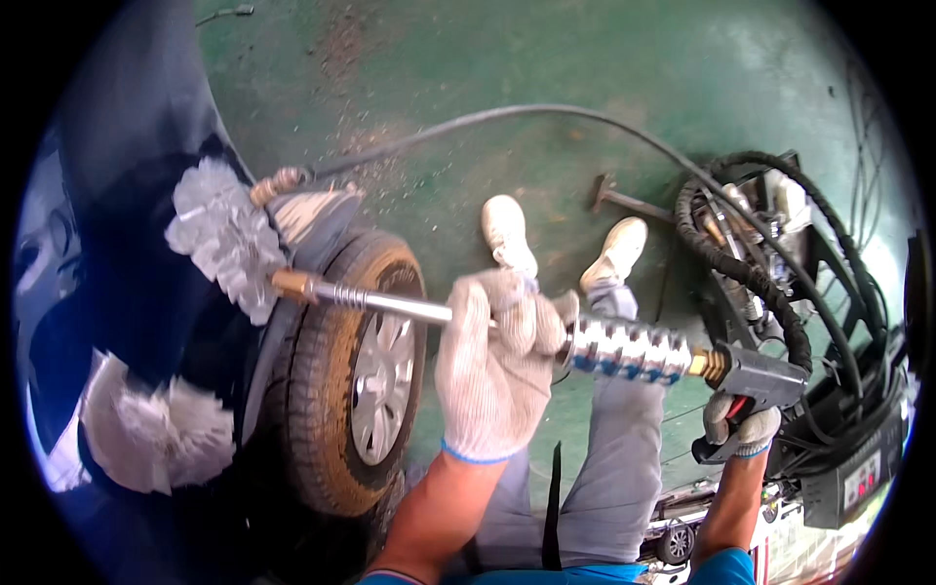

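Observation:
My left hand [497, 375], in a white knit glove, is closed around the slim steel rod [400, 306] of a slide-hammer dent puller. The ribbed silver weight [634, 349] sits just right of that hand. At the right, my gloved right hand [743, 429] grips the puller's black pistol handle [765, 375], fingers near a red trigger. The rod's copper-coloured tip [292, 285] lies at the edge of an upper bare-metal patch [219, 229] on the dark blue car body [127, 185]; contact is hard to judge. A lower bare patch [156, 424] has a creased look.
A muddy wheel [380, 380] stands under the car body. A copper-coloured clamp [278, 185] at the body edge joins a cable [556, 107] arching right. A hammer [629, 200] lies on the green floor. Right are a tool cart [751, 234] and a black control box [858, 487].

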Tool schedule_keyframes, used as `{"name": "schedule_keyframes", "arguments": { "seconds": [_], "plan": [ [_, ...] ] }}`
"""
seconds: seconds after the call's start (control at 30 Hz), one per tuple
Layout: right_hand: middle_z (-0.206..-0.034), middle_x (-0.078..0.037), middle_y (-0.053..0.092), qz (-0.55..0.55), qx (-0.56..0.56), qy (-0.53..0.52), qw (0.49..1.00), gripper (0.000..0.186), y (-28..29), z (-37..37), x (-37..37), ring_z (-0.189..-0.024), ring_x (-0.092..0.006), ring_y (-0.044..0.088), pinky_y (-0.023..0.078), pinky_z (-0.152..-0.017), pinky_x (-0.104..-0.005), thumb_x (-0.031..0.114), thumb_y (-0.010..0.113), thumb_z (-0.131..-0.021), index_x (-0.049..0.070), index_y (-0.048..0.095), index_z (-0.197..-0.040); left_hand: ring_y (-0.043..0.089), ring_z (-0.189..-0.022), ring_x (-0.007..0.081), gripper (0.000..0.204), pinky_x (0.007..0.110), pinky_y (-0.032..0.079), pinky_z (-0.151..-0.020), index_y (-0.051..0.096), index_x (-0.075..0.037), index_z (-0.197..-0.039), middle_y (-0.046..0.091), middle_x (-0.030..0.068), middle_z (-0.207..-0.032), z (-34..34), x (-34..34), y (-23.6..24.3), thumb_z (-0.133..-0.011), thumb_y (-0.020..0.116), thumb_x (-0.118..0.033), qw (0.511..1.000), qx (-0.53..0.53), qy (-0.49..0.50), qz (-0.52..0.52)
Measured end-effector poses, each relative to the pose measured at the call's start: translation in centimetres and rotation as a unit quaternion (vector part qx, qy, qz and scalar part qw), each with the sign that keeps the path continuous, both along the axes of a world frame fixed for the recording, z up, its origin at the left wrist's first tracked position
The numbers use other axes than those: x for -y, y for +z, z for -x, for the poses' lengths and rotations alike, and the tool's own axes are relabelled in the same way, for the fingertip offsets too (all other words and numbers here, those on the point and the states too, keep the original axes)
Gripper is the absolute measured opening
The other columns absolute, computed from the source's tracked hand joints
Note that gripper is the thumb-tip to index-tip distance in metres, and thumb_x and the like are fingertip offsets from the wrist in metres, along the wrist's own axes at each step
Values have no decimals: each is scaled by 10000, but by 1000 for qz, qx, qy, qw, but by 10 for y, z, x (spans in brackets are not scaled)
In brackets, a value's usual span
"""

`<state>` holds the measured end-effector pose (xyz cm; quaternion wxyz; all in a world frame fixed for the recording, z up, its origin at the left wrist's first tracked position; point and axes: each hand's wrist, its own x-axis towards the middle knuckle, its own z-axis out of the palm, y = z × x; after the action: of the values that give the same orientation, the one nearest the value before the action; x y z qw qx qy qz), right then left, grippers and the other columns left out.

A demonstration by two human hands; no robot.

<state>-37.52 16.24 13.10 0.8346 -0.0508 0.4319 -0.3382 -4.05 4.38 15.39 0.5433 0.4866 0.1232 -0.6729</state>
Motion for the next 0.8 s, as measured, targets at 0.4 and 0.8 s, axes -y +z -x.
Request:
{"name": "schedule_keyframes", "arguments": {
  "seconds": [0.4, 0.8],
  "plan": [
    [-533, -112, 523, 66, -158, 13, 985, 478, -35, 80, 90, -357, -216, 460, 369, -345, -311, 422, 663, -881, -44, 582, -950, 555, -717, 187, 319, 372, 504, -836, 597, -31, -1065, 481, 14, -696, 20, 60, -12, -1069, 438, -308, 982, -118, 76, 123],
    [-523, -12, 472, 283, 38, 126, 950, 521, -213, 56, 264, -351, -109, 410, 337, -333, -236, 507, 732, -858, 26, 536, -821, 556, -576, 183, 341, 387, 520, -792, 616, -18, -998, 556, 61, -666, 31, 125, -101, -1051, 500, -335, 933, 4, 216, 287]
  ]
}}
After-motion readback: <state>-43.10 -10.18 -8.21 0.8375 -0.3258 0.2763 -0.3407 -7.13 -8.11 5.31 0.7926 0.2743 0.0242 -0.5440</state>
